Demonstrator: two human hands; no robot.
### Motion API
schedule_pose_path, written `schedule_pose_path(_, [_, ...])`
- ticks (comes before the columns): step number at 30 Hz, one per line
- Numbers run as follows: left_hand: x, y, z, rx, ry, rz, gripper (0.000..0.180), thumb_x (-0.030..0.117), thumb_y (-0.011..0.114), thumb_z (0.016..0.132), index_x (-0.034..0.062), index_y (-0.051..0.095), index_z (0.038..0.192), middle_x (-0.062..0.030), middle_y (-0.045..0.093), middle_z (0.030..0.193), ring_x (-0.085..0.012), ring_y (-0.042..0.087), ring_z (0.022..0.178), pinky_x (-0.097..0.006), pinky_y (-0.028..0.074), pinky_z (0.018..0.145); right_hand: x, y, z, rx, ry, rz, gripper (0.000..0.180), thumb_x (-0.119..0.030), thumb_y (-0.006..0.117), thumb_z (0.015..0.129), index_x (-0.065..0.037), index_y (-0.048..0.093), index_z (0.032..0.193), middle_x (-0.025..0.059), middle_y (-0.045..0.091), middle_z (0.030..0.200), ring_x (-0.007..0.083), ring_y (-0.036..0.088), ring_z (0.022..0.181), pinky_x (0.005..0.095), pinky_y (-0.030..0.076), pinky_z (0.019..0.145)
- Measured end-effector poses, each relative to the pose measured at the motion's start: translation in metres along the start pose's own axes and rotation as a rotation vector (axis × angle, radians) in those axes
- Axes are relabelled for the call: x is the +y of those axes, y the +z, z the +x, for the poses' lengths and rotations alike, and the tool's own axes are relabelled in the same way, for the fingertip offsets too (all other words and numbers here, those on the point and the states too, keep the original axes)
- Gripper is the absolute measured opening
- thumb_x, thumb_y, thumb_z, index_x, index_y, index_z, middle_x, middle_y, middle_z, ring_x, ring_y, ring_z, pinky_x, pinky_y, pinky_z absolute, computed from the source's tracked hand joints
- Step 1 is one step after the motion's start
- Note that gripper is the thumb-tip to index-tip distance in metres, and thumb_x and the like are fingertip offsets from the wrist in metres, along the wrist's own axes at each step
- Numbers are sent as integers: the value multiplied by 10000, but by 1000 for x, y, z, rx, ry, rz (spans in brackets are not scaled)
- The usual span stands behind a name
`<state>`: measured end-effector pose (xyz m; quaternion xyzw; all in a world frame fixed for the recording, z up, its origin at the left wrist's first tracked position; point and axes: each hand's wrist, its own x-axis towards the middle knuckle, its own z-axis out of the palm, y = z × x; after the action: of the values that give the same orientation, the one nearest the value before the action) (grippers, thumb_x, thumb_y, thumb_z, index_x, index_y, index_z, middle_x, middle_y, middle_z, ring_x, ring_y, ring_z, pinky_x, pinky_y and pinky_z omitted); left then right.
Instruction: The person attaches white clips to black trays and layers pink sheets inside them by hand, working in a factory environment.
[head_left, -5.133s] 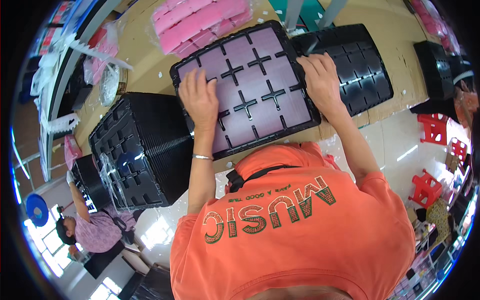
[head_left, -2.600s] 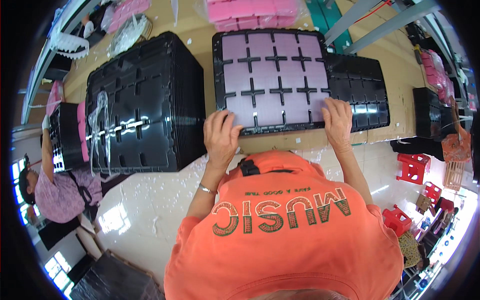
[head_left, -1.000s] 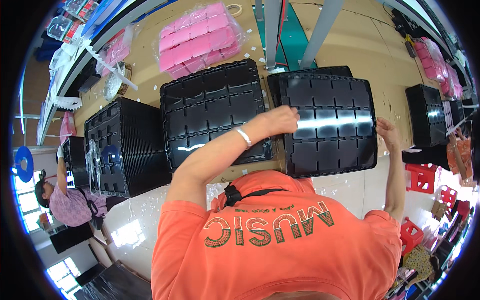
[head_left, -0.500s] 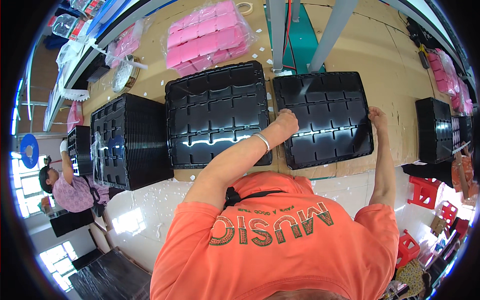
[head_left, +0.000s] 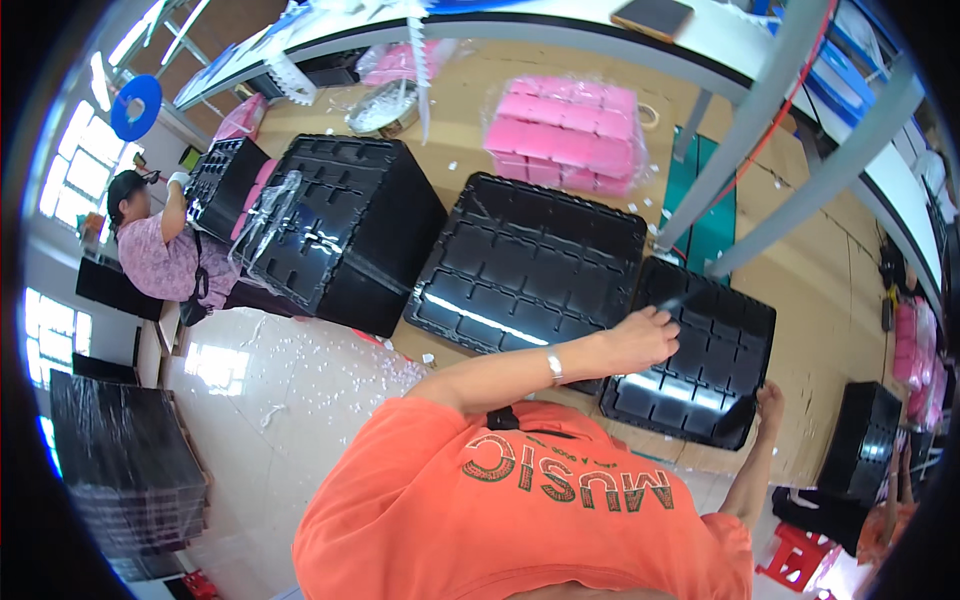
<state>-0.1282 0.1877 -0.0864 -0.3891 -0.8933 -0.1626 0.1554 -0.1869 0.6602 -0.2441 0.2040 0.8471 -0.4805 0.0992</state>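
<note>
A black plastic tray [head_left: 700, 335] with a moulded grid lies on the workbench in front of me, slightly tilted in view. My left hand [head_left: 645, 340] is over its left part, fingers curled and pressed together; what they hold, if anything, is too small to make out. At the tray's right edge, near its front corner, my right hand [head_left: 768, 405] has its fingers closed on the rim. Left of this tray, and close against it, sits a wider black tray [head_left: 530, 265] of the same kind. Beyond that stands a tall stack of black trays [head_left: 350, 220], partly wrapped in clear film.
Pink foam pieces [head_left: 570, 130] in clear plastic lie at the back, beside a tape roll [head_left: 648, 117]. Grey metal posts [head_left: 750, 130] rise behind the tray. A co-worker [head_left: 165, 235] handles trays at far left. More black trays [head_left: 860, 440] stand at right.
The view has swung left, so the bench appears shifted right and tilted. My left hand stays over the tray, its fingers reaching further in. My right hand remains at the right edge.
</note>
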Motion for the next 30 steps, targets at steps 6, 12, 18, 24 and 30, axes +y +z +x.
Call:
schedule_pose_path(6, [-143, -165, -57, 1036, -694, 183, 256, 59, 608, 817, -25, 574, 1056, -200, 602, 1021, -378, 574, 957, -439, 450, 847, -18, -7, -18, 626, -263, -326, 339, -222, 589, 910, -62, 588, 1209, 120, 657, 945, 160, 617, 805, 312, 495, 698])
schedule_pose_path(12, [-348, -180, -121, 1154, -1013, 399, 604, 5, 605, 783, 13, 365, 1337, -239, 512, 1255, -402, 485, 1153, -464, 389, 954, -217, 95, -121, 543, -740, -111, 264, -126, 578, 927, -20, 602, 1167, 139, 646, 1024, 225, 623, 907, 309, 499, 780])
schedule_pose_path(18, [-323, -192, -118, 776, -1203, -277, 405, 71, 622, 773, 11, 589, 1172, -207, 654, 1057, -387, 559, 1046, -433, 436, 884, -430, 228, -253, 352, -1260, -99, 231, 39, 610, 843, -22, 624, 1066, 113, 595, 893, 224, 594, 812, 311, 482, 737])
schedule_pose_path(24, [-236, -166, -137, 974, -921, -740, 171, 105, 635, 870, -29, 656, 973, -43, 661, 812, -122, 594, 685, -265, 480, 638, -608, 300, -253, 554, -1930, -213, 258, -46, 665, 798, -58, 635, 1054, 98, 588, 858, 283, 582, 797, 389, 470, 672])
schedule_pose_path(30, [-142, -225, -168, 853, -763, -1419, 137, 108, 601, 920, -27, 609, 946, -73, 643, 799, -129, 628, 667, -289, 560, 645, -692, 348, -217, 567, -2073, -458, 169, -140, 663, 798, -80, 655, 955, 96, 617, 884, 277, 586, 844, 362, 461, 737])
